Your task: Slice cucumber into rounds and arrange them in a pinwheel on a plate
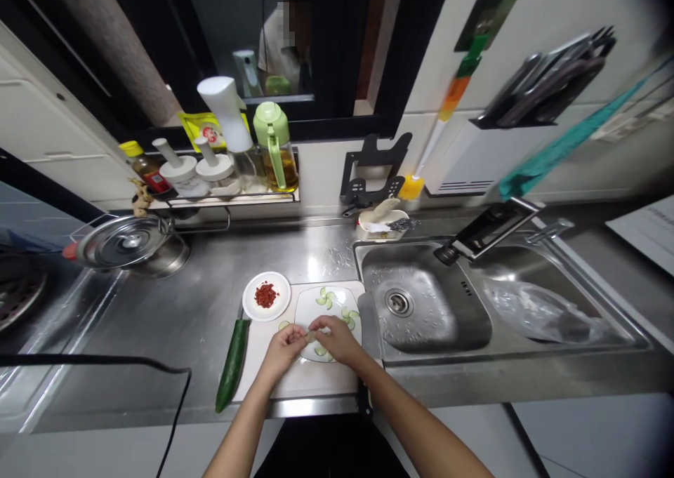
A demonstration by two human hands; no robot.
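Over the near left part of a white plate (340, 295), my left hand (286, 349) and my right hand (335, 339) meet at the fingertips. Both are closed in a pinch on a small pale-green piece, apparently a cucumber slice (310, 336), mostly covered by the fingers. Cut slices (325, 297) lie on the plate in small fanned groups. Beneath the plate is a pale cutting board (295, 388). A cucumber (232, 367) lies along the board's left edge. Behind my left hand, a small white dish (284, 302) holds chopped red bits (266, 295). A knife (370, 327) lies along the board's right side.
To the right is a steel double sink (432, 302) with a faucet (495, 229) and a plastic bag (542, 313). A lidded pot (131, 246) stands at the left. Bottles and jars fill a shelf (236, 201) at the back. A black cable (105, 360) crosses the left counter.
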